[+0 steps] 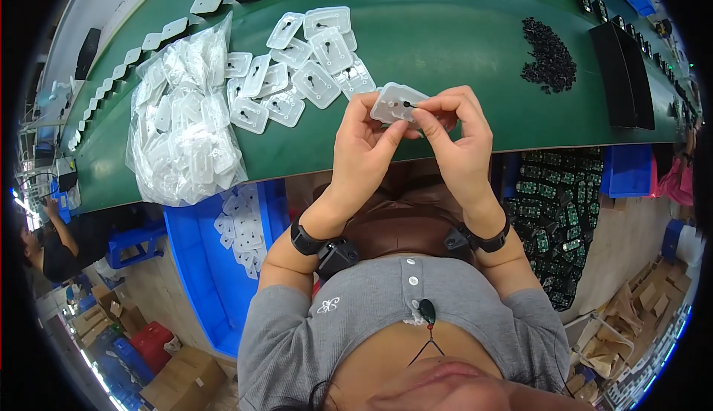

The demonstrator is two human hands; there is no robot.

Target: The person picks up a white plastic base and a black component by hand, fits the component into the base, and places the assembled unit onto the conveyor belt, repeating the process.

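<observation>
A translucent white plastic cover (pixel 388 104) is held above the green table's near edge. My left hand (pixel 362 137) is closed on its left side, thumb below and fingers behind. My right hand (pixel 462 130) pinches at the cover's right side, thumb and forefinger at a small black plastic part (pixel 408 104) on its face. Whether that part sits fully in the cover is too small to tell. Just left of my hands lies a loose heap of similar covers (pixel 318 82), many with a black part on them. A heap of small black parts (pixel 548 58) lies farther right.
A clear bag full of covers (pixel 186 125) lies at the left on the green table (pixel 445 39). White-topped units line the far edge. A black box (pixel 627 76) stands right. Below are a blue bin (pixel 194 262) and many green circuit boards (pixel 557 218). Another person (pixel 70 247) is far left.
</observation>
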